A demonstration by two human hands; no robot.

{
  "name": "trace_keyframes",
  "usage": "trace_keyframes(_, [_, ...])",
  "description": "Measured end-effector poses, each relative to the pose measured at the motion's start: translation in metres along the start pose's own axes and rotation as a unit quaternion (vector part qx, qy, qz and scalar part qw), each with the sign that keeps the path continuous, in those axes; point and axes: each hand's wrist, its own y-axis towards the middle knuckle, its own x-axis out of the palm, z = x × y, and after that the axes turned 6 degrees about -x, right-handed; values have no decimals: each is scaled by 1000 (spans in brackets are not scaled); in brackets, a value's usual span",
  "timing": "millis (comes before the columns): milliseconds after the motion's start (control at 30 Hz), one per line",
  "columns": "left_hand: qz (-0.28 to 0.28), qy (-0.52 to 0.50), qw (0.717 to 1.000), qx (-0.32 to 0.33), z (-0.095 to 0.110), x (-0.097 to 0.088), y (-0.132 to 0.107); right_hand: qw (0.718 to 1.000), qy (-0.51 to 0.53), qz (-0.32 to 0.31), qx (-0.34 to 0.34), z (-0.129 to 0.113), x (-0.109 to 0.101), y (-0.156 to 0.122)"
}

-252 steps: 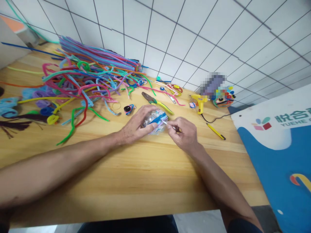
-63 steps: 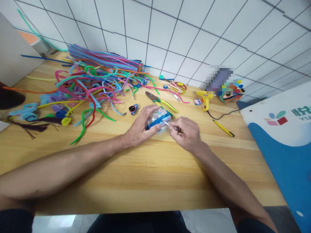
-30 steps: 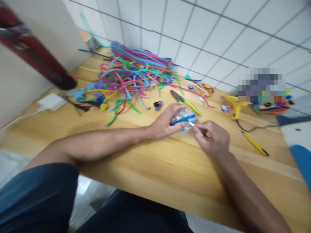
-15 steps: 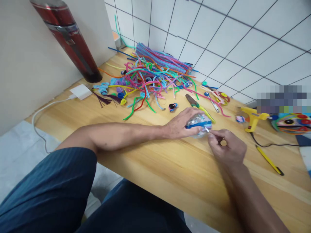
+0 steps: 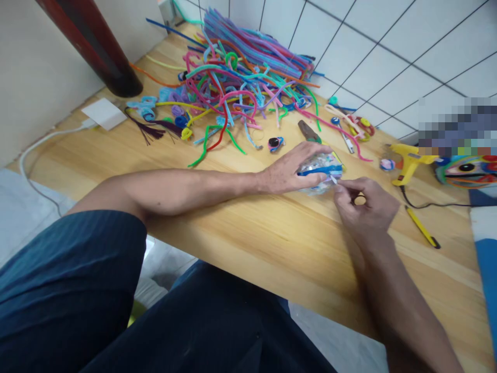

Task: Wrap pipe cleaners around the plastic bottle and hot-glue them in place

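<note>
A small clear plastic pouch point(image 5: 316, 188) with a blue band like a zip lies on the wooden table, shiny bits showing through it. Over its left side rests my left hand point(image 5: 285, 168), fingers behind and thumb in front, gripping it. My right hand point(image 5: 365, 204) pinches a small white tab point(image 5: 333, 180) at the pouch's right end, thumb against forefinger. Just behind the pouch lie pliers point(image 5: 309, 131), their yellow handles partly hidden by my left hand. A little ring-like piece with a black bead point(image 5: 275, 144) sits beyond my left wrist.
Pipe cleaners point(image 5: 248, 57) are heaped along the tiled wall. At the right stand a yellow glue gun point(image 5: 409, 161) with its cord and a colourful pipe-cleaner piece point(image 5: 466, 168); a yellow cutter point(image 5: 422, 227) lies nearer. A white charger point(image 5: 104, 114) and red flask point(image 5: 97, 46) are on the left.
The view has tilted down, so the table sits higher in the picture. Both hands keep their hold on the pouch and its tab, with hardly any shift between them.
</note>
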Motion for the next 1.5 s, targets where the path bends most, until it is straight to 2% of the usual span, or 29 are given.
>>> trace_keyframes(233, [-4, -9, 1000, 7, 0, -2, -1, 1000, -7, 1, -7, 2, 3, -3])
trace_keyframes(333, [0, -24, 1000, -9, 3, -3, -3, 1000, -3, -6, -7, 1, 3, -2])
trace_keyframes(400, [28, -36, 999, -26, 8, -5, -5, 1000, 5, -8, -9, -1, 3, -1])
trace_keyframes(500, [112, -24, 993, -34, 27, -11, -3, 999, 20, 7, -27, -3, 3, 0])
trace_keyframes(567, [168, 22, 986, -9, 46, -17, -1, 999, 27, 16, -42, -4, 3, 1])
trace_keyframes(600, [170, 50, 984, 9, 57, -20, -2, 998, 27, 17, -46, -4, 4, 1])
trace_keyframes(633, [151, 74, 985, 34, 68, -24, -4, 998, 26, 17, -47, -4, 4, 1])
trace_keyframes(733, [-5, 178, 984, 29, 92, -31, -24, 998, 33, 14, -45, -4, 6, 1])
trace_keyframes(800, [-108, 291, 950, -3, 98, -34, -48, 997, 41, 22, -54, -4, 6, 2])
trace_keyframes(867, [-190, 394, 898, -47, 98, -34, -75, 996, 45, 30, -66, -5, 7, 3])
trace_keyframes(900, [-211, 430, 875, -74, 96, -34, -86, 996, 46, 32, -69, -5, 8, 3])
trace_keyframes(967, [-219, 479, 842, -116, 93, -32, -102, 996, 46, 29, -64, -4, 8, 3])
trace_keyframes(1033, [-229, 501, 824, -132, 93, -28, -106, 997, 46, 24, -56, -4, 9, 3])
trace_keyframes(1133, [-248, 509, 813, -137, 99, -23, -104, 997, 47, 21, -50, -4, 10, 3])
trace_keyframes(1233, [-251, 498, 817, -144, 103, -29, -104, 996, 49, 32, -62, -4, 11, 3])
trace_keyframes(1300, [-238, 461, 841, -151, 101, -41, -106, 995, 50, 42, -73, -4, 11, 3])
trace_keyframes(1333, [-222, 424, 864, -157, 97, -49, -107, 995, 53, 43, -74, -4, 12, 3])
trace_keyframes(1400, [-144, 311, 918, -198, 88, -65, -105, 995, 61, 37, -67, -4, 12, 2])
trace_keyframes(1433, [-91, 236, 937, -239, 83, -73, -102, 995, 64, 34, -62, -3, 13, 2])
trace_keyframes(1500, [-9, 75, 945, -318, 75, -83, -94, 996, 65, 32, -59, -3, 13, 2])
